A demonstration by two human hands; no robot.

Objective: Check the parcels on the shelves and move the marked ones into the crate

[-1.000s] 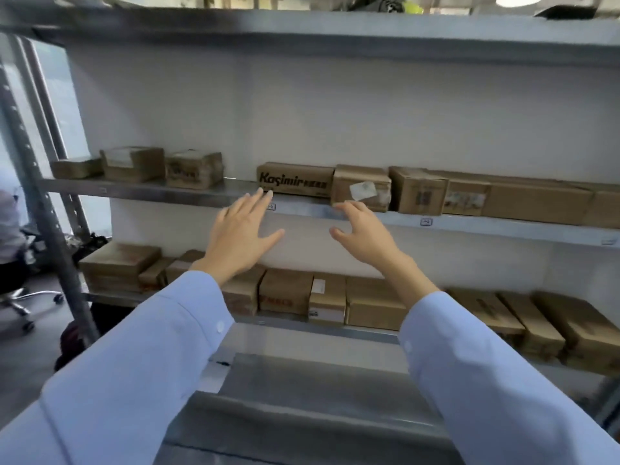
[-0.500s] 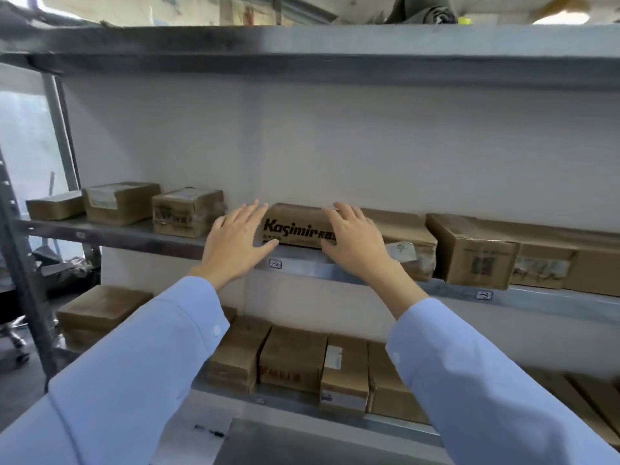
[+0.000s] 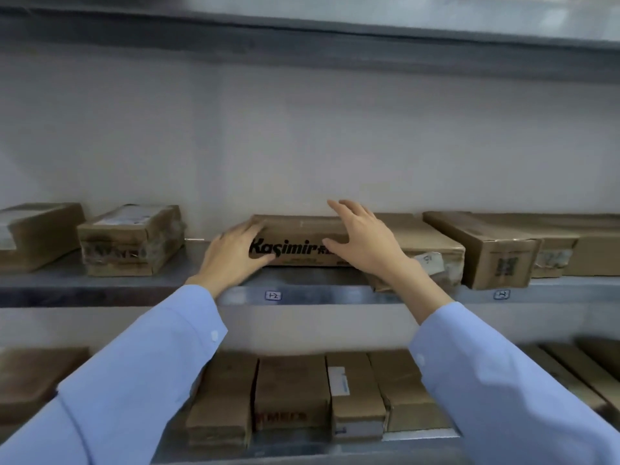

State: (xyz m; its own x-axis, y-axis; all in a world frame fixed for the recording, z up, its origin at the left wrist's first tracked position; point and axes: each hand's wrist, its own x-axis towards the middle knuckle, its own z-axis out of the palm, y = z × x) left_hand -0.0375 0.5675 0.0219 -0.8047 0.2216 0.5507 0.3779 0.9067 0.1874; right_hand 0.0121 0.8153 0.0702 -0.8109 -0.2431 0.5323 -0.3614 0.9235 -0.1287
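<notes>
A flat brown parcel printed "Kasimir" [image 3: 298, 229] lies on the middle shelf [image 3: 318, 295], long side facing me. My left hand [image 3: 235, 255] grips its left end, fingers round the corner and thumb along the lower front edge. My right hand [image 3: 364, 238] rests on the parcel's right part, fingers stretched over the top and thumb against the front face. A parcel with a white label [image 3: 427, 245] sits tight against its right side. No crate is in view.
On the same shelf stand a taped parcel [image 3: 131, 239] and another [image 3: 37, 233] to the left, and a parcel with a printed code [image 3: 493, 253] to the right. Several parcels [image 3: 292, 391] line the lower shelf. The shelf above [image 3: 302, 38] overhangs.
Both hands reached forward from the shelf edge onto the Kasimir parcel. The left hand closed round its left end and the right hand slid over its top. The view moved closer.
</notes>
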